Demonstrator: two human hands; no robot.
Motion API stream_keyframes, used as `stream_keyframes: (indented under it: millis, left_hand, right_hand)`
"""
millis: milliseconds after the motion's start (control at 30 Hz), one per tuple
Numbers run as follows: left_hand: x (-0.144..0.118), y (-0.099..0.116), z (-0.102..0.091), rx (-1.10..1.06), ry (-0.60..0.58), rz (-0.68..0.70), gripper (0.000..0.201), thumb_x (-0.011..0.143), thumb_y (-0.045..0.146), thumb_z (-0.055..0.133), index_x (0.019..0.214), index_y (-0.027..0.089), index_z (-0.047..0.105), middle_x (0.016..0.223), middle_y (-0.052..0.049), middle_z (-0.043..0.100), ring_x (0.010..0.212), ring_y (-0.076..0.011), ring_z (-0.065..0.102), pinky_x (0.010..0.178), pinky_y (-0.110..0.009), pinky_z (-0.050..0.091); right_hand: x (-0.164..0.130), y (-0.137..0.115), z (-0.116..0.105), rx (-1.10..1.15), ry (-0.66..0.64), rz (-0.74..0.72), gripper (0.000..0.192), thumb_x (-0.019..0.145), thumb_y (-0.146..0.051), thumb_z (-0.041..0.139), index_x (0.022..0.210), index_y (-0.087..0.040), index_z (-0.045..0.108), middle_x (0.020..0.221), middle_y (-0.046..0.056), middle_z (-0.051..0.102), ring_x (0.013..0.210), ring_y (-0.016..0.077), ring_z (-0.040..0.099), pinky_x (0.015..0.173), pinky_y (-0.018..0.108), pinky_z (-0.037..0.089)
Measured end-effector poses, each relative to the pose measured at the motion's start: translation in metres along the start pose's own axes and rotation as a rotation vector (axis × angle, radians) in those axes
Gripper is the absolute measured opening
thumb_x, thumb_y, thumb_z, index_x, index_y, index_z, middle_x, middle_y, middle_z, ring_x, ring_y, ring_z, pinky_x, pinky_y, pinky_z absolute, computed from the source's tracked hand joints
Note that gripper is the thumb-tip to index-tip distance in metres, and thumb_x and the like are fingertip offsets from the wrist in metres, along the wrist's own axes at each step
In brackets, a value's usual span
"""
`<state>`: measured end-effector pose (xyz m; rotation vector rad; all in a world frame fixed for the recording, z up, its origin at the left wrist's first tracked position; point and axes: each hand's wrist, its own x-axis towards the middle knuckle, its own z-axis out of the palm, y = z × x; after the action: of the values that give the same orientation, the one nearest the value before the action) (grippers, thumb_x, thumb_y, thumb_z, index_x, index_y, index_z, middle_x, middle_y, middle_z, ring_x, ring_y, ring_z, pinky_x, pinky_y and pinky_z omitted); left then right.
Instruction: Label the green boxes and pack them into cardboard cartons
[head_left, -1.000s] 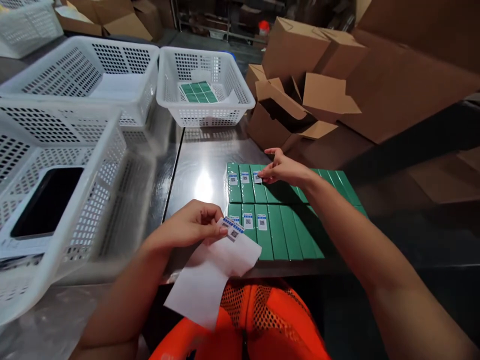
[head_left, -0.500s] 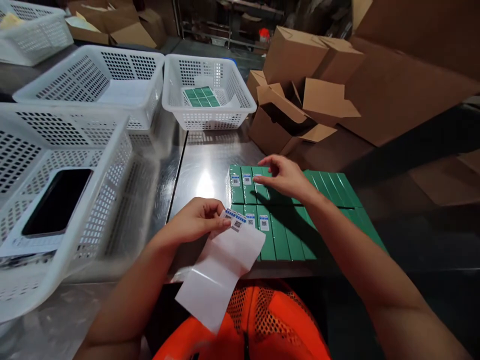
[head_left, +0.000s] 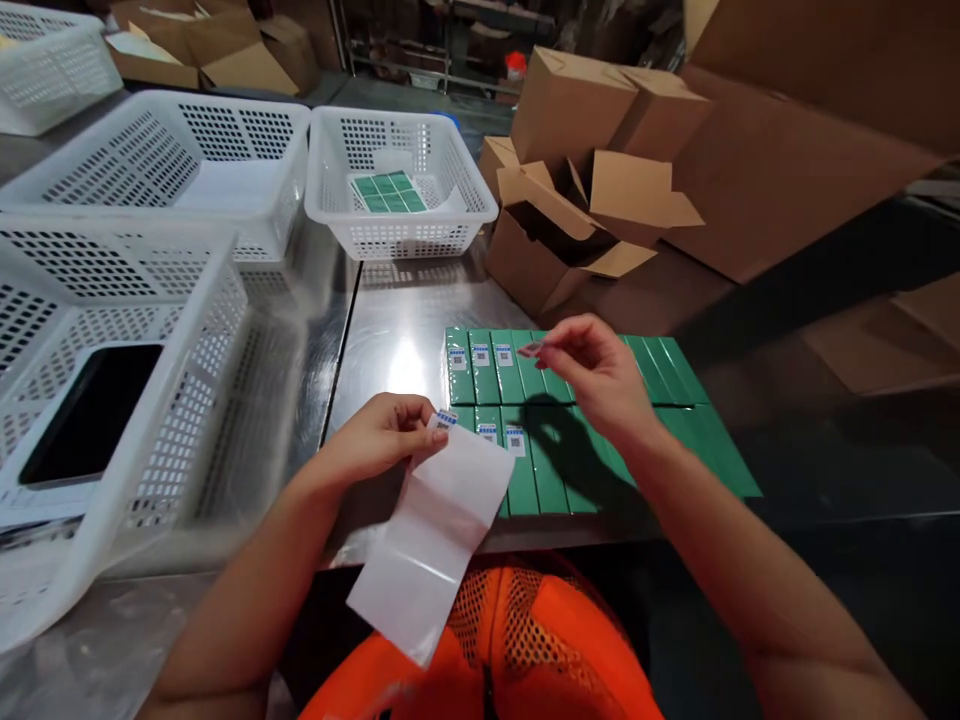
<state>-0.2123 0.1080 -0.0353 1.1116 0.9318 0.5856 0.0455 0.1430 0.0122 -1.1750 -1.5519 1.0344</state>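
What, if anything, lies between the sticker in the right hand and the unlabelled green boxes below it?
Nothing visible. The right hand pinches a sticker above the back row of green boxes; only open air lies between them.

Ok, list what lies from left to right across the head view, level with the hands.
Basket with a phone in it → left hand holding the label sheet → right hand pinching a label above the green boxes.
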Motion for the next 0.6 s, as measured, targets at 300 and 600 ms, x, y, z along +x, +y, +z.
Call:
stream_keyframes:
  millis: [300, 600]
  left_hand:
    - [0.003, -0.004, -0.001, 0.039, -0.023, -0.012, 0.039, 0.074, 0.044, 0.077, 0.067, 0.017, 0.05, 0.051, 0.003, 0.053, 0.046, -0.0085, 0.043, 0.047, -0.02, 0.027]
    - [0.001, -0.005, 0.001, 0.016, -0.042, -0.023, 0.039, 0.075, 0.044, 0.077, 0.067, 0.017, 0.051, 0.053, 0.003, 0.052, 0.047, -0.008, 0.043, 0.047, -0.02, 0.025]
  right_hand:
    - [0.061, 0.023, -0.032, -0.161, -0.195, 0.574, 0.076, 0.076, -0.004, 0.068, 0.14, -0.02, 0.03, 0.063, -0.006, 0.059, 0.059, 0.0135, 0.058, 0.056, 0.021, 0.048]
    - [0.07, 0.029, -0.025, -0.301, -0.136, 0.625, 0.063, 0.073, -0.006, 0.074, 0.121, -0.021, 0.036, 0.07, -0.005, 0.058, 0.065, 0.0154, 0.061, 0.057, 0.025, 0.054]
